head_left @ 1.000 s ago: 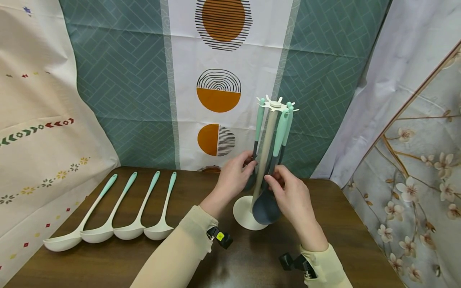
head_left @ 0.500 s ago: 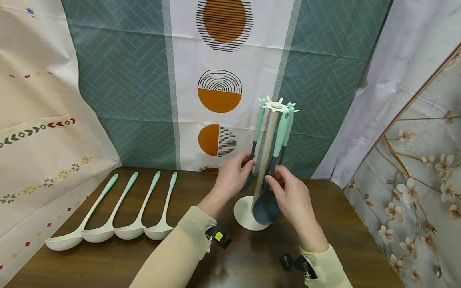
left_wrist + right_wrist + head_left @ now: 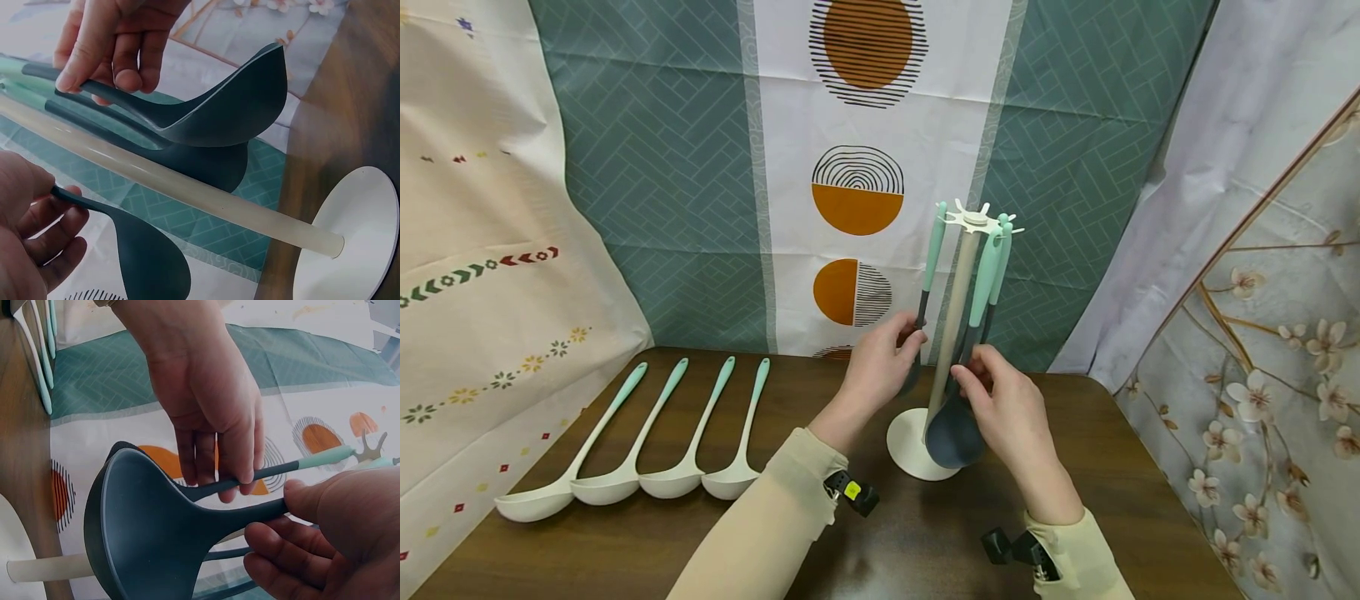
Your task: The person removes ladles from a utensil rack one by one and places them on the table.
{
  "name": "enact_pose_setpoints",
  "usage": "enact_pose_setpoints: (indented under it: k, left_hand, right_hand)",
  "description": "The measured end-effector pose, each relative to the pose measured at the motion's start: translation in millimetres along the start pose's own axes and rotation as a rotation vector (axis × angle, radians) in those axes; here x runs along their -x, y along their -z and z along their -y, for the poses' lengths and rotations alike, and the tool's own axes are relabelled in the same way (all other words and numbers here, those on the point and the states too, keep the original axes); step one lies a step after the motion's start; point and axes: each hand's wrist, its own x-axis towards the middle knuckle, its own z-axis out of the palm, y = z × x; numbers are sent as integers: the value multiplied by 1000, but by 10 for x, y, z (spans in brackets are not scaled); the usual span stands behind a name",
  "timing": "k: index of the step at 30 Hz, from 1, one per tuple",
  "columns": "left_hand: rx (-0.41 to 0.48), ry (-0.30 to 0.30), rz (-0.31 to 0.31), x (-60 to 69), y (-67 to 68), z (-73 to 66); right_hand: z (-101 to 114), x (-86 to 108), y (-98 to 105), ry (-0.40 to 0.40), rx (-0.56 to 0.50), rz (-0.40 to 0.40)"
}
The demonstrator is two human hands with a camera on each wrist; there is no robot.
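Observation:
In the head view my left hand (image 3: pixel 876 362) pinches the dark shaft of a ladle (image 3: pixel 934 250) with a mint handle, left of a cream utensil stand (image 3: pixel 957 308). That handle's top is beside the stand's hooked crown; whether it touches a hook I cannot tell. My right hand (image 3: pixel 1009 404) pinches the neck of a second dark ladle (image 3: pixel 953 433) at the stand's front right, its top by the crown. Another dark ladle (image 3: pixel 215 165) hangs behind it in the left wrist view. The left ladle's bowl (image 3: pixel 150 256) shows whole there, but is partly hidden by my hand in the head view.
Several white ladles with mint handles, such as the rightmost ladle (image 3: pixel 733 479), lie in a row on the left of the brown table (image 3: pixel 917 550). The stand's round base (image 3: pixel 904 450) sits right of centre. Patterned cloths (image 3: pixel 662 167) hang behind and at both sides.
My left hand has drawn its ladle slightly left, and the handle's top has shifted left at the crown. The right hand and its ladle have stayed in place.

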Motion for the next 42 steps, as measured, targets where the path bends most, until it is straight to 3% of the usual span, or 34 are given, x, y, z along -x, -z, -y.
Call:
enact_pose_setpoints:
  k: [25, 42]
  left_hand:
    - [42, 44, -24, -2, 130, -2]
    - [75, 68, -54, 168, 196, 96]
  right_hand:
    - [7, 5, 7, 24, 1, -13]
    - [9, 2, -10, 17, 7, -13]
